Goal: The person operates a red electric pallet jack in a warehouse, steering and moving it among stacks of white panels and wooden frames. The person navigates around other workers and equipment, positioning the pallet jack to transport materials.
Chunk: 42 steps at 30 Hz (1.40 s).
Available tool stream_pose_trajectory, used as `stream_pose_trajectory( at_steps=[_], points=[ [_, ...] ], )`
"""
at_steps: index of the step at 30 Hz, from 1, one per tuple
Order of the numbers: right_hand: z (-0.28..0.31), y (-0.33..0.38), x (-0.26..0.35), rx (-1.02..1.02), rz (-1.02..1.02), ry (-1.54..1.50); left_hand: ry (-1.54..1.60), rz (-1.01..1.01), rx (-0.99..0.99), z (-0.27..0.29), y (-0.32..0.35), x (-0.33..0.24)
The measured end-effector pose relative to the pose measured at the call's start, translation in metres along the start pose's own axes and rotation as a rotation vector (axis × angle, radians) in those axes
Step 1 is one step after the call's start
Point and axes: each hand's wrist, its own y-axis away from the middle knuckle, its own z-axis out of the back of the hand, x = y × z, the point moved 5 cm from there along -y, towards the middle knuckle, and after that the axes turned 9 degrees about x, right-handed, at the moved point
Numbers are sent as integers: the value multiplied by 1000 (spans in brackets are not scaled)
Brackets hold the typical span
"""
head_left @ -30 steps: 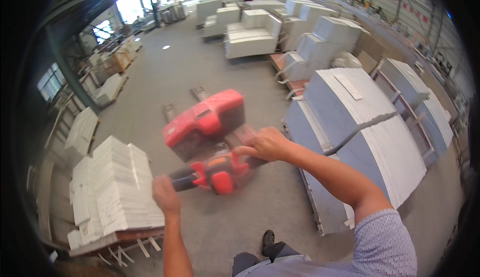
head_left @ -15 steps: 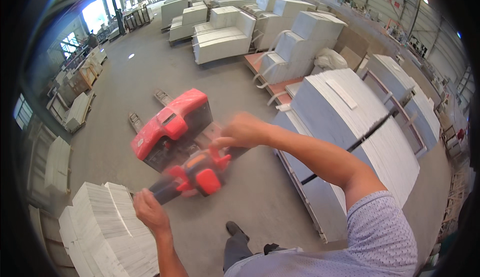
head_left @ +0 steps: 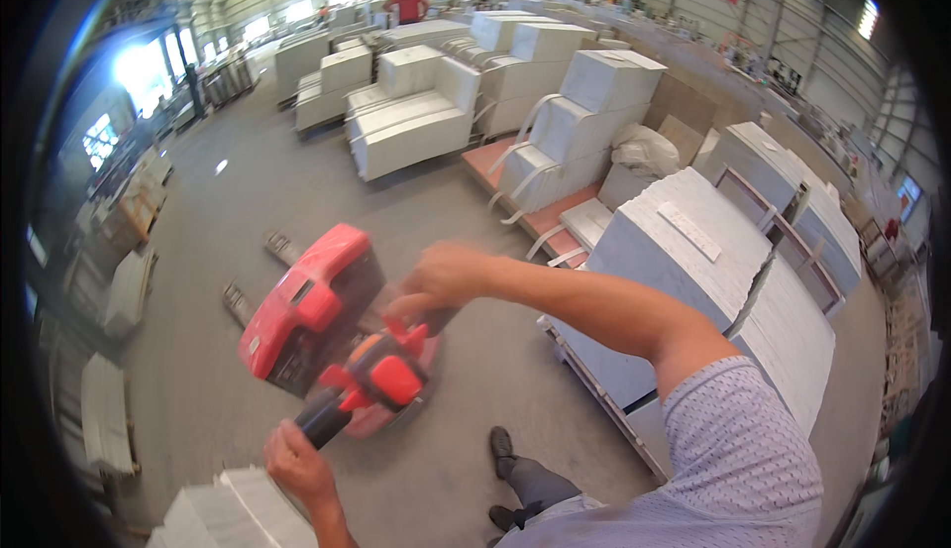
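A red and black electric pallet truck (head_left: 315, 295) stands on the floor in front of me, its two forks (head_left: 238, 302) pointing away to the far left. The tiller head (head_left: 388, 378) is tilted toward me, with a black grip at each side. My left hand (head_left: 300, 464) is closed around the end of the near-left grip. Around the far-right grip, my right hand (head_left: 446, 275) is closed, with the arm stretched across; that hand is slightly blurred, and its thumb lies near the red control parts.
Stacked pale stone slabs (head_left: 684, 251) stand close on my right. Another slab stack (head_left: 223, 508) is at the lower left. Strapped stone blocks (head_left: 565, 132) rest on a reddish pallet ahead. A person in red (head_left: 408, 5) is far off. Grey floor (head_left: 267, 176) runs ahead.
The view has shifted, and the lower-left slab stack has slid down in the picture. Both hands remain on the tiller grips. A second shoe of mine now shows.
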Motion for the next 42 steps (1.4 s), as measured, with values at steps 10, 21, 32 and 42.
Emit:
stream_pose_trajectory(
  at_steps=[10,21,32,42],
  points=[
    [24,-172,-84,-51,99,-55,84,45,-170,-69,-148,93],
    [51,-351,-165,-141,177,-29,63,69,-183,-133,-310,201],
    [75,-528,-231,-74,107,-27,-82,27,-248,-175,-474,220],
    [94,-704,-290,-30,95,-43,64,82,-214,-240,-617,354]
  ],
)
